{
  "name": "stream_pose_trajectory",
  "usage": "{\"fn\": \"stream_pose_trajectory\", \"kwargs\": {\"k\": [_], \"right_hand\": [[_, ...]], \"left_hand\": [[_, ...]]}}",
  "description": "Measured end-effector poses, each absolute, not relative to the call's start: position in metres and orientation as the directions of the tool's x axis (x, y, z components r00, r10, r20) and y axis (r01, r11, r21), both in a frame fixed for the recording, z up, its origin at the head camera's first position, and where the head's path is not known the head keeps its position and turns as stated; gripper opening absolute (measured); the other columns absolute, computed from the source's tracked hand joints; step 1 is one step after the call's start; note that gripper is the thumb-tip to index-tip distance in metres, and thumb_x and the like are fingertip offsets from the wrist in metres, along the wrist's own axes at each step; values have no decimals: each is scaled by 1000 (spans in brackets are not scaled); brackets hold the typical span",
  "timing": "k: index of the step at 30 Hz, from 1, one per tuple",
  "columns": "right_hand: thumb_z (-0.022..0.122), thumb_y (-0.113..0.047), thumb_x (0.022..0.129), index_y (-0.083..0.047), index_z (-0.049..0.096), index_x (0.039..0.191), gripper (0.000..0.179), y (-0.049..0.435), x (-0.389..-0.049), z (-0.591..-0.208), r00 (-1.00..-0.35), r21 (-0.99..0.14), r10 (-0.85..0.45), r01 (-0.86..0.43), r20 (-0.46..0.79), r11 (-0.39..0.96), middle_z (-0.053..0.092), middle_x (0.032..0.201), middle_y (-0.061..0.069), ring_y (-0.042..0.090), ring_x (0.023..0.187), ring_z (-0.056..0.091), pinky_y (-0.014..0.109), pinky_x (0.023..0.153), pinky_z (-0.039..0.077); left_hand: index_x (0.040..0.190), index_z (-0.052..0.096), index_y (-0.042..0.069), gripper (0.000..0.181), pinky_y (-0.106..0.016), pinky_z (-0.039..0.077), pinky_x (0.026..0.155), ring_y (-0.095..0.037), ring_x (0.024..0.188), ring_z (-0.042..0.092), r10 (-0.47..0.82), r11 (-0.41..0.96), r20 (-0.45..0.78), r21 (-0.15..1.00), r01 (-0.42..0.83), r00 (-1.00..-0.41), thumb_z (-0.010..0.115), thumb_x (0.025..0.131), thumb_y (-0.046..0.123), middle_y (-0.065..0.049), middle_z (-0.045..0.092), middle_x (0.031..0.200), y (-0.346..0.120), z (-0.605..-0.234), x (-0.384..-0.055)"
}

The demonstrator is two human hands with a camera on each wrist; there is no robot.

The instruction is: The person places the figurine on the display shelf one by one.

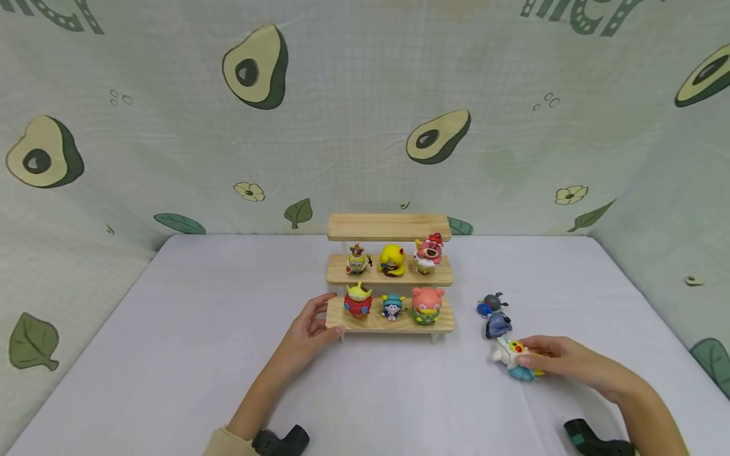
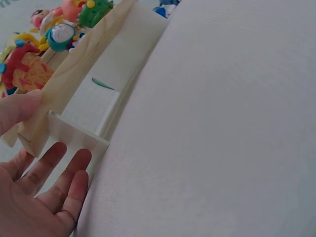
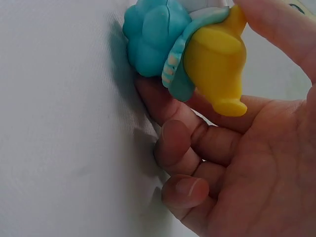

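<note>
- Head view: pale wooden three-step stand (image 1: 390, 227) near the rear of the white cloth-covered surface (image 1: 188, 354). Top step bare; three small figurines on the middle step, three on the lowest.
- Left hand (image 1: 308, 332) at the left end of the lowest step, beside the red figurine with the green head (image 1: 357, 304).
- Right hand (image 1: 561, 361) holds a small white, blue and yellow figurine (image 1: 509, 356), tilted, right of the stand and well apart from it. Just beyond lie grey-and-blue toy pieces (image 1: 499, 325); one figurine or two, cannot tell.
- Handling note: a lift straight up, or back toward the person, should spare those neighbours a knock.
- Left wrist view: thumb on the step's wooden edge, other fingers spread beneath, near the white support (image 2: 76, 129); the step's end sits in the grip between them. Light steadying looks enough; a hard press could tip the board and topple the figurines.
- Right wrist view: thumb and forefinger clamped on the figurine near its yellow leg, remaining fingers curled below. Blue lobed part close to the cloth; touching or not, cannot tell.
- Rounded, smooth-looking body could roll in so small a pinch; a middle finger underneath would probably help.
</note>
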State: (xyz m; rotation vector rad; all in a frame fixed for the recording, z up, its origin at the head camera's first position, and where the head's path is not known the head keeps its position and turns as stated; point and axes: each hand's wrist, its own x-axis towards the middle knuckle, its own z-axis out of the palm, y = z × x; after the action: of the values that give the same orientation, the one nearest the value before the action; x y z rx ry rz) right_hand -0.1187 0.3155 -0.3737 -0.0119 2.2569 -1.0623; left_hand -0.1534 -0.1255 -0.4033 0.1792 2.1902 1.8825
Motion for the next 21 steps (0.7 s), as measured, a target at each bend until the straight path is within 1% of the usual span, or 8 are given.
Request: {"fn": "stream_pose_trajectory", "kwargs": {"k": [2, 4, 6, 7, 12, 17, 21], "right_hand": [[53, -36, 93, 6, 45, 130, 56, 313, -118, -374, -795, -703, -280, 238, -537, 670, 56, 110, 11, 15, 93, 48, 35, 77, 43], [53, -34, 93, 5, 46, 127, 53, 311, -118, -374, -792, -716, -302, 229, -531, 659, 54, 97, 5, 11, 83, 46, 28, 67, 38], [53, -33, 94, 5, 47, 125, 50, 310, -117, -375, -788, -732, -325, 219, -523, 646, 49, 88, 3, 10, 76, 44, 26, 62, 34], [52, -32, 94, 6, 47, 124, 49, 310, -117, -375, -788, -738, -333, 215, -517, 639, 48, 85, 2, 10, 74, 44, 26, 61, 33], [52, -33, 94, 5, 48, 121, 47, 308, -116, -374, -787, -739, -335, 215, -518, 638, 48, 83, 2, 9, 73, 44, 25, 59, 32], [52, -31, 94, 3, 50, 114, 39, 309, -116, -376, -787, -760, -354, 212, -506, 615, 51, 80, 0, 8, 70, 45, 24, 58, 33], [52, -30, 94, 4, 49, 114, 39, 311, -115, -377, -785, -767, -359, 217, -505, 604, 52, 81, 0, 7, 70, 46, 23, 59, 34]], "left_hand": [[139, 36, 18, 67, -17, 48, 79, -18, 100, 59, 253, 158, -106, 985, -67, -962, 71, 82, 18, -9, 47, 133, -126, -404, -153], [140, 35, 17, 67, -17, 48, 79, -18, 100, 59, 256, 156, -102, 986, -63, -961, 71, 83, 17, -10, 47, 133, -126, -404, -154], [140, 35, 17, 67, -17, 48, 79, -18, 101, 59, 256, 156, -102, 986, -63, -961, 70, 83, 17, -10, 47, 133, -126, -404, -153], [140, 35, 16, 67, -17, 48, 79, -18, 101, 59, 255, 157, -102, 986, -63, -962, 70, 83, 17, -10, 47, 133, -126, -404, -153], [140, 35, 17, 66, -17, 48, 78, -18, 99, 59, 239, 171, -105, 983, -65, -965, 70, 83, 16, -10, 48, 133, -125, -401, -153], [140, 35, 16, 67, -18, 48, 78, -17, 98, 59, 237, 173, -104, 983, -63, -966, 70, 83, 15, -10, 48, 133, -125, -401, -152], [140, 35, 15, 67, -17, 48, 78, -16, 96, 59, 243, 165, -94, 985, -55, -966, 70, 83, 14, -11, 48, 133, -124, -402, -153]]}}
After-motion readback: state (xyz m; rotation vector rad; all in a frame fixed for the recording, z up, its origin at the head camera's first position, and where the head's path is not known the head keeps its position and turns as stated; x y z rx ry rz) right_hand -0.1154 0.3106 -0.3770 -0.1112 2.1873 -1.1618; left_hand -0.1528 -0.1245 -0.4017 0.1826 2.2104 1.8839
